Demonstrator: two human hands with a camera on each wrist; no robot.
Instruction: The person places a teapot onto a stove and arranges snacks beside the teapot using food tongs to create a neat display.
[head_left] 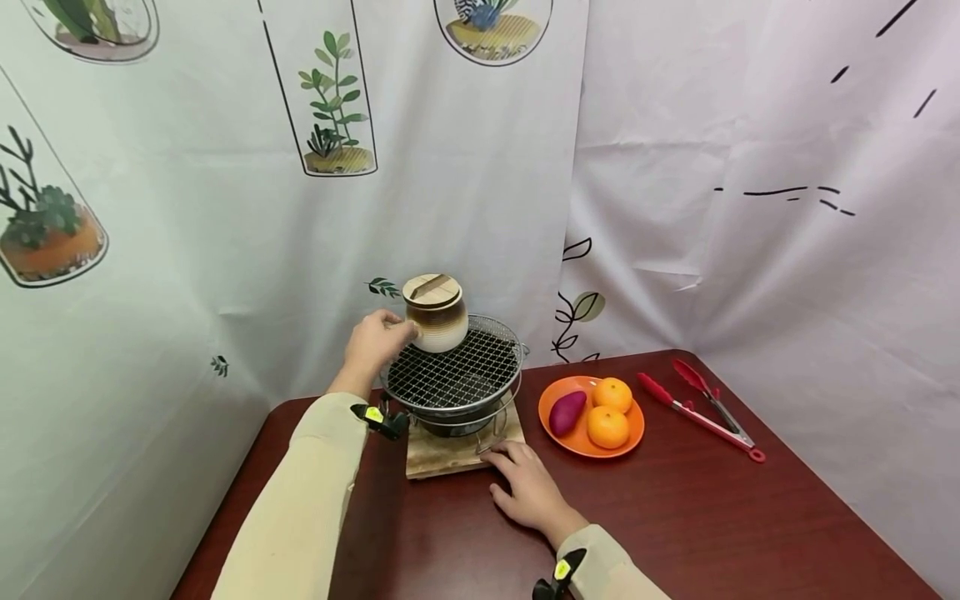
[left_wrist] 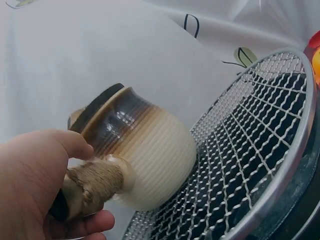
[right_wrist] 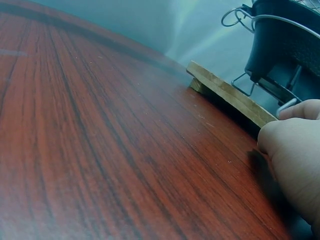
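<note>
A ceramic pot with a brown-to-cream ribbed body and a wooden lid is at the back left of a round wire grill mesh. My left hand grips its rope-wrapped side handle. Whether the pot's base touches the mesh I cannot tell. Below the mesh, a black stove with wire legs stands on a wooden board. At the board's front right corner, my right hand rests its fingers by a wire leg, thumb apart; part of it is cut off in the right wrist view.
To the right of the stove, an orange plate bears a purple sweet potato and two oranges. Red-handled tongs lie spread farther right on the dark red table. A printed curtain hangs behind the table.
</note>
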